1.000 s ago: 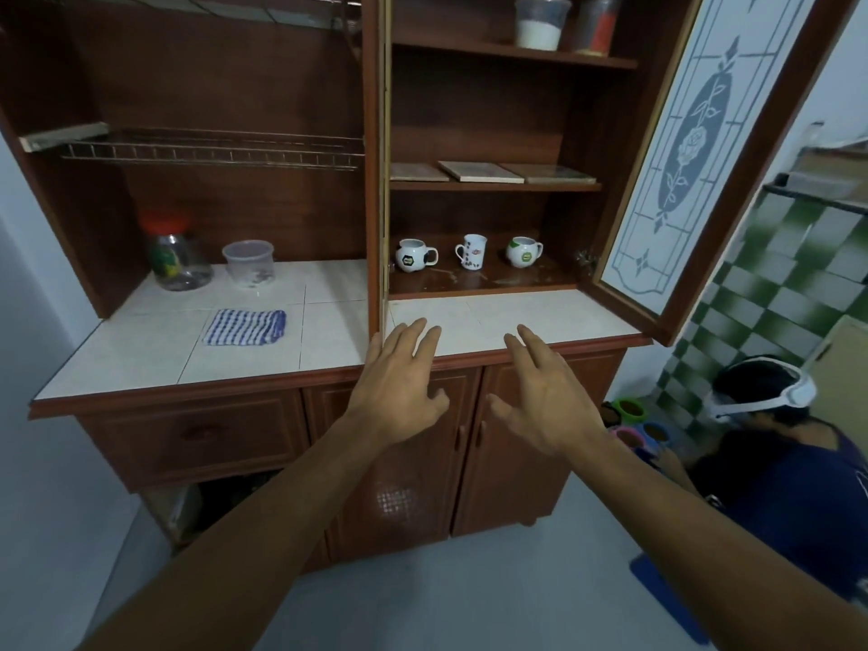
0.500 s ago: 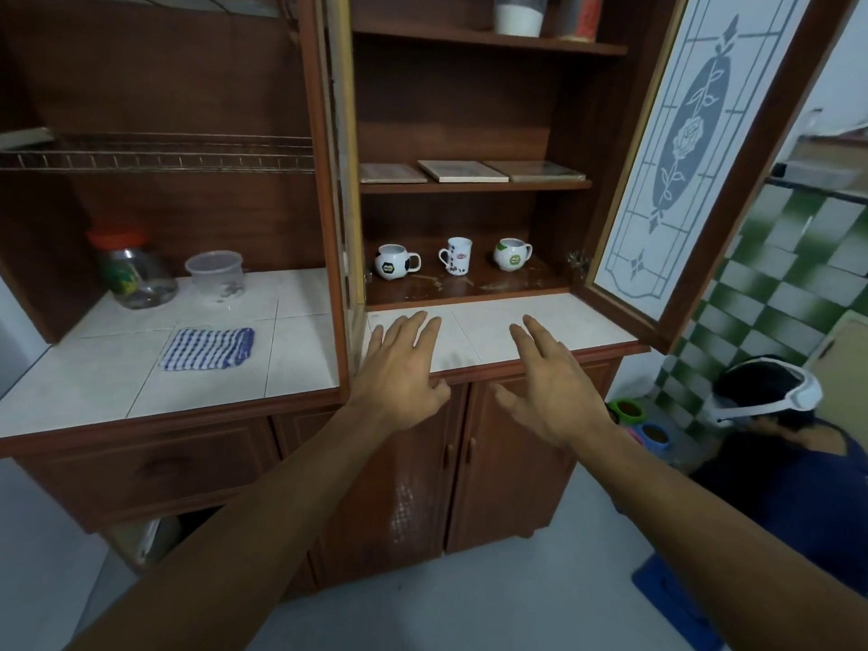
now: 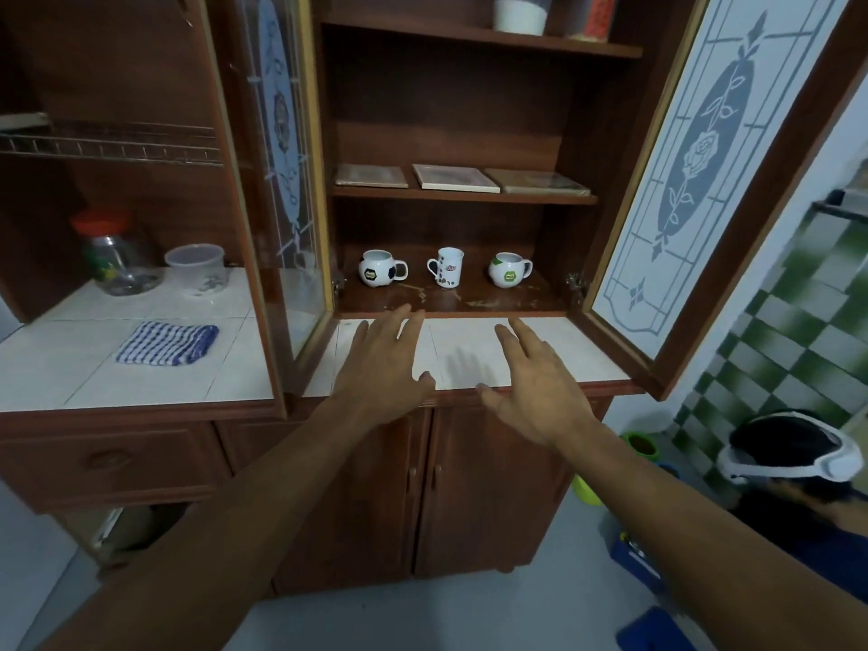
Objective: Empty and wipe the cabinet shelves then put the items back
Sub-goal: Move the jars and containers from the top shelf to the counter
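The cabinet's bottom shelf (image 3: 474,300) has three mugs in a row near the back. A round mug with black football spots (image 3: 378,270) is on the left, a tall white mug (image 3: 447,267) is in the middle, and a round white mug with a green badge (image 3: 507,271) is on the right. They stand apart from each other.

The middle shelf (image 3: 465,195) has three flat square tiles (image 3: 454,177) lying side by side. On the top shelf (image 3: 479,42) are two tubs (image 3: 519,14), but their tops are cut off by the edge of the view.

Both glass doors are open, the left door (image 3: 277,157) and the right door (image 3: 704,171).

The left hand (image 3: 383,368) and the right hand (image 3: 535,382) reach out flat, palms down, over the white tiled counter (image 3: 70,368) in front of the bottom shelf. The fingers are straight and spread apart, and they hold nothing. The left fingertips reach the shelf's front edge. I cannot tell if the hands touch the counter.

A blue and white checked cloth (image 3: 169,343) lies folded on the counter to the left. Behind it stand a jar with an orange lid (image 3: 110,256) and a clear tub (image 3: 196,270).

Low on the right is another person wearing a white headset (image 3: 789,455), partly cut off.
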The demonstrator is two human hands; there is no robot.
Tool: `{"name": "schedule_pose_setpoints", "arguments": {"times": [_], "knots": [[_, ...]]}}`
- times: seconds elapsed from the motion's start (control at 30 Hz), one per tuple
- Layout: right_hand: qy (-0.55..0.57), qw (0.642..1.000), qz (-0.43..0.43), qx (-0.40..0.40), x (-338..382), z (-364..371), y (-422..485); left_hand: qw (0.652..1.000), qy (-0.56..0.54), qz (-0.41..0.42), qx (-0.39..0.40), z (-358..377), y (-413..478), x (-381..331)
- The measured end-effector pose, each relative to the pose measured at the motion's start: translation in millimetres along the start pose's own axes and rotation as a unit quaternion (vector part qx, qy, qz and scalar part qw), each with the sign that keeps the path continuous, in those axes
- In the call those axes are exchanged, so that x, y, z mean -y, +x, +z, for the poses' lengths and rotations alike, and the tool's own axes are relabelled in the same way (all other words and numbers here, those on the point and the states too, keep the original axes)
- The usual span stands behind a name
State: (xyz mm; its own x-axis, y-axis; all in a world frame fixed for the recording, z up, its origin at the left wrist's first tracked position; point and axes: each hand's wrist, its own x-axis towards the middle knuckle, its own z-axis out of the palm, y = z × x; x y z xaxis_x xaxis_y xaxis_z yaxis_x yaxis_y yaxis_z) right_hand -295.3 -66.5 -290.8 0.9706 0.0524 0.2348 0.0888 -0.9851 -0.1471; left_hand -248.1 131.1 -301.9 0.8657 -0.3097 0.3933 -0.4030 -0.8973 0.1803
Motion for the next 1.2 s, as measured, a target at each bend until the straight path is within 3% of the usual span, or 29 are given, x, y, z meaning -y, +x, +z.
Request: {"name": "schedule_pose_setpoints", "arguments": {"times": [0.93, 1.2], "knots": [[0.031, 0.998, 0.007, -0.059, -120, -18, 179, 0.999, -0.021, 0.013, -0.037, 46, 205, -29], [0.023, 0.997, -0.030, -0.067, -160, -29, 246, 0.998, -0.015, 0.001, -0.057, 57, 273, -47]]}}
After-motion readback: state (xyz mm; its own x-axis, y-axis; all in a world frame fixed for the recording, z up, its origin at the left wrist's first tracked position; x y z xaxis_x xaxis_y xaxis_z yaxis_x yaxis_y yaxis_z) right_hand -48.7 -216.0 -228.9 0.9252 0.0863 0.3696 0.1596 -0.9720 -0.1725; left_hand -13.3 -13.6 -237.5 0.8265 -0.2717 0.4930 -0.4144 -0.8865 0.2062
